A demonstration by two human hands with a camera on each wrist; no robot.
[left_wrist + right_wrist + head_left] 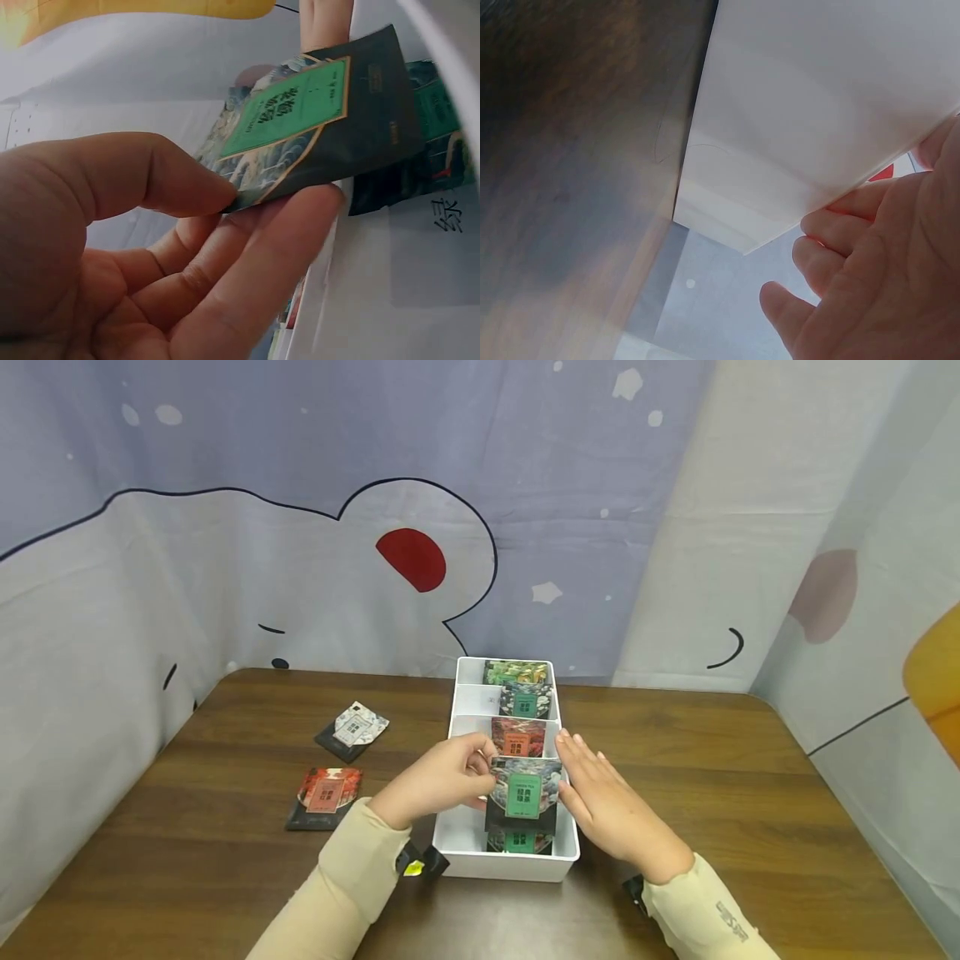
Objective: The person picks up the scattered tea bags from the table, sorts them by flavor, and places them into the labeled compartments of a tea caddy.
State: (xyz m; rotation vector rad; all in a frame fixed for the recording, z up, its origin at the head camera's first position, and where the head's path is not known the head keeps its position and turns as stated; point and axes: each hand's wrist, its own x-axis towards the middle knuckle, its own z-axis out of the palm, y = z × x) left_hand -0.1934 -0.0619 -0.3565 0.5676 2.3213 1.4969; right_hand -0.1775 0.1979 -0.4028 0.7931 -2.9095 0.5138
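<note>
My left hand (438,777) pinches a dark tea sachet with a green label (523,795) by its left edge, over the front compartment of a white divided box (495,867). In the left wrist view, thumb and fingers grip the edge of this tea sachet (300,112), which tilts above another green-labelled sachet (442,105) in the box. That lower sachet (519,842) is partly hidden by the held one in the head view. My right hand (618,810), fingers straight, lies along the box's right rim; the right wrist view shows its fingers (840,229) against the outer wall.
Behind, the box's compartments hold a red-labelled sachet (517,737), a dark green-labelled one (525,701) and a light green one (515,672). Left of the box, a white-and-black sachet (354,729) and a red-and-black sachet (325,797) lie on the wooden table (187,827). A printed curtain (225,568) hangs behind.
</note>
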